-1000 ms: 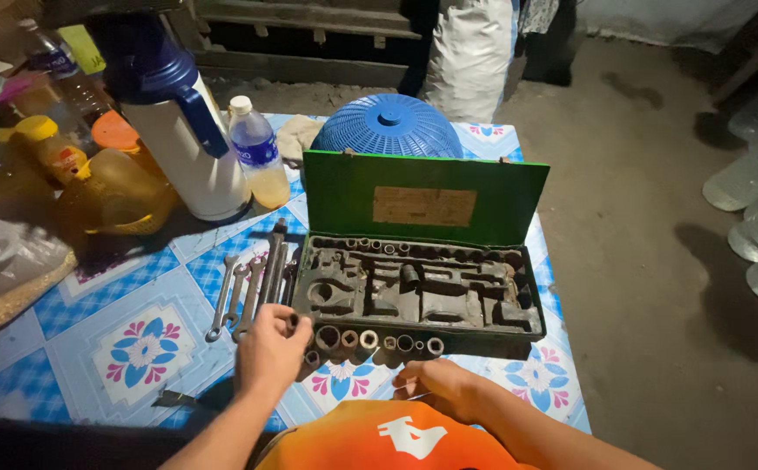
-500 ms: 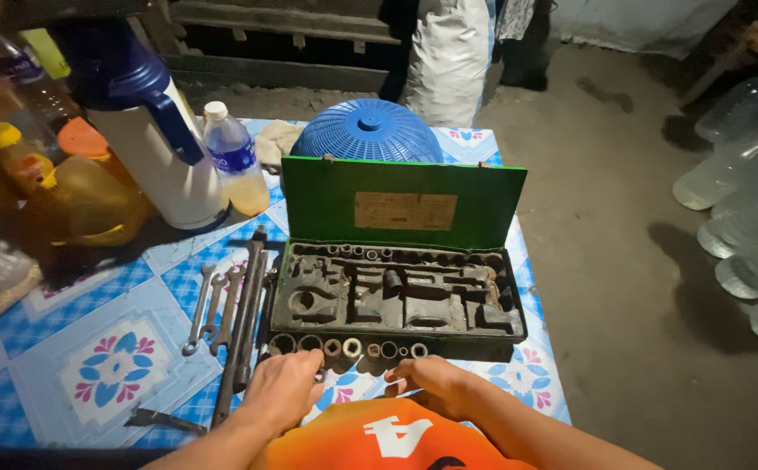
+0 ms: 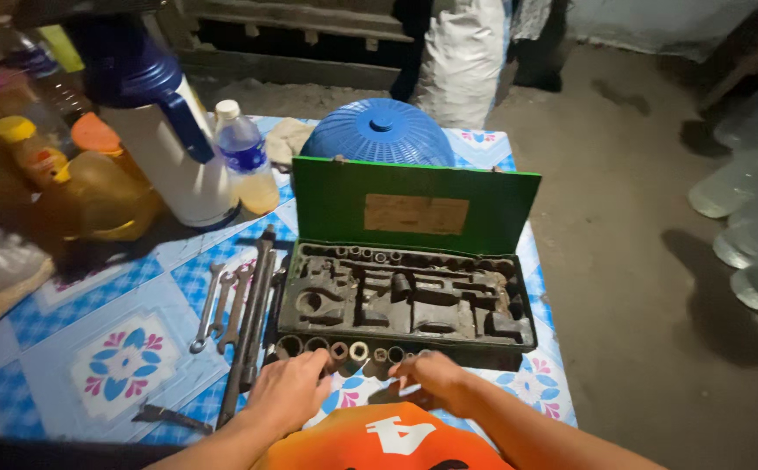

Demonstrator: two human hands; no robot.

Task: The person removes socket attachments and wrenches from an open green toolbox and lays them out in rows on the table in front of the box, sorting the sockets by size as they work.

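Both hands are down at the near edge of the socket case, right in front of me. Left hand sits at the left end of the front row of sockets, fingers curled loosely over the rim, not clamped on anything I can make out. Right hand is just beside it, toward the middle of that row, fingers bent down against the case edge; whether a socket is pinched under them I cannot tell. The row runs left to right across me, so its long axis lies square to my forearms, and the open sockets showing are between the two hands, a touch nearer the left. Case lid stands upright behind, green, hinged at the far side. Off to the left of my left hand the wrenches and a long bar lie pointing away from me on the blue cloth, near but apart from the case
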